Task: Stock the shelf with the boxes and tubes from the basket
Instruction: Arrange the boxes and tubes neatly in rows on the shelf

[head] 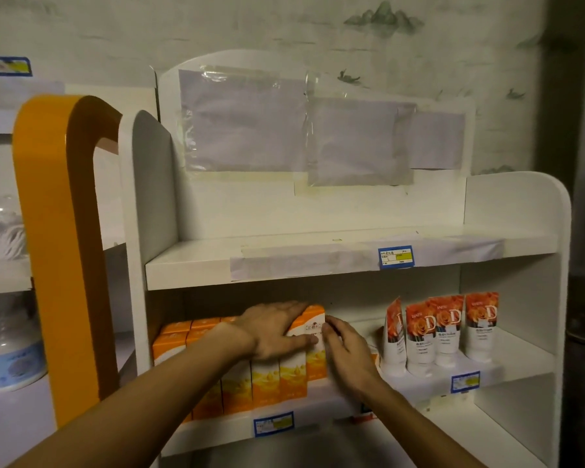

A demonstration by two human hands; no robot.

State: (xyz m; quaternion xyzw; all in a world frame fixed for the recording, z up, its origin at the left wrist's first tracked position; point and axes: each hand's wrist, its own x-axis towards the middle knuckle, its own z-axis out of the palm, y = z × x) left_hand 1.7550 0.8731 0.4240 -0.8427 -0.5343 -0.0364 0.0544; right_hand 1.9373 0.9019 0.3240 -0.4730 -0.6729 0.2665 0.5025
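White shelving fills the view against pale painted wallpaper. Nearest, the right hand [347, 351] curls loosely against the free side of the end orange box [313, 336], fingertips touching its edge. The left hand [276, 331] lies flat over the top and front of the same box, fingers straight — pressing, not clasping. Left of this hold the box row [237, 380] runs along the middle shelf [321, 403]; right of it stand the tubes [443, 327]. Light, stiff cartons, likely smooth-faced — best squeezed on opposite sides

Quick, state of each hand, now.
Left hand: open, fingers flat across the orange boxes.
Right hand: open, fingertips touching the rightmost box.
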